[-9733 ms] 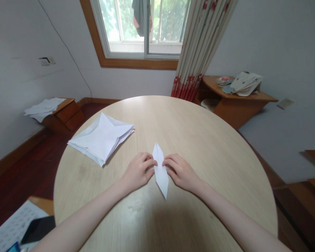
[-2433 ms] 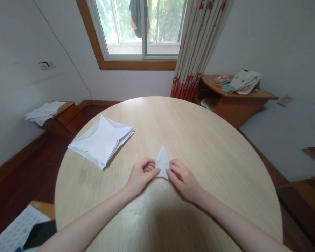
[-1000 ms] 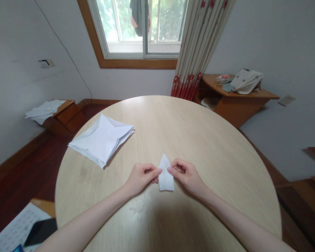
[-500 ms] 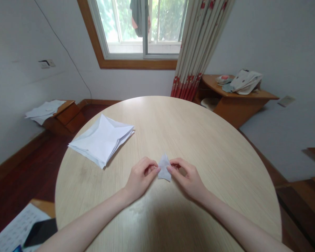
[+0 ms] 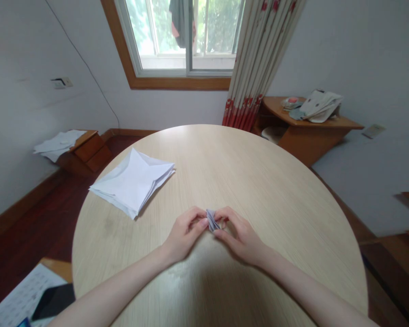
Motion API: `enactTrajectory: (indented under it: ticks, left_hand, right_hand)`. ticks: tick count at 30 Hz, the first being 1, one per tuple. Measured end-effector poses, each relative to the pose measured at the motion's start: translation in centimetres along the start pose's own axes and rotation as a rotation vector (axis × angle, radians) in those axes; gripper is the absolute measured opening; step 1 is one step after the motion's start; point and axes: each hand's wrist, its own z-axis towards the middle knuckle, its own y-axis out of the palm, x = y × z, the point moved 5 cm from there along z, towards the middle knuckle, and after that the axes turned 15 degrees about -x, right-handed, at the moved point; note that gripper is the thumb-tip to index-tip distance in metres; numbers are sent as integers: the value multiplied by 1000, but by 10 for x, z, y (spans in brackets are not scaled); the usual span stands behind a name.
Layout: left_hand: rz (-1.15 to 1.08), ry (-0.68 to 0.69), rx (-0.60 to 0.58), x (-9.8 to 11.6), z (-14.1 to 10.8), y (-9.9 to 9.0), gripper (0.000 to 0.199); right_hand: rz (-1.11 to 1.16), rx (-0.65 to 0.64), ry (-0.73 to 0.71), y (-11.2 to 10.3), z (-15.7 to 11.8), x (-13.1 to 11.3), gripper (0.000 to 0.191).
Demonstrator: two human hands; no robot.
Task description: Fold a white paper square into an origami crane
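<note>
Between my two hands is a small piece of folded paper, greyish white, turned so that its layered edges show. My left hand pinches its left side between thumb and fingers. On the other side, my right hand has its thumb at the lower edge and its fingertips at the upper right of the paper. Part of the paper is hidden behind the fingers. Both hands are low over the round table, near its middle.
A stack of white paper sheets lies at the table's left. A dark phone and a printed sheet lie at the lower left. Beyond the table are a curtain and a wooden desk with a bag.
The folded paper has turned from lying flat-faced to showing its layered edges. My hands have come closer together, and the right fingers have shifted left around it.
</note>
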Motion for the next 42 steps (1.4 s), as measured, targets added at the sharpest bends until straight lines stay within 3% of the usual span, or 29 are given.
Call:
enactTrajectory:
  ticks: [7,19,30,37,42]
  left_hand:
    - [10,3,-25,-7,1,2,39]
    - [-22,-10,2,-11,3,3,26]
    - [111,-2,42,-3,1,1,29]
    - [197,42,8,2,0,4,18]
    - [250,79,31,6,-2,6,16]
  right_hand:
    - [27,-15,57,1,0,4,17]
    - [22,23,96,4,1,3,20]
    - [-65,50,85,1,-1,-2,23]
    - [-55,56,88,-2,2,-6,15]
    - [-151,28,126,-1,4,-4,25]
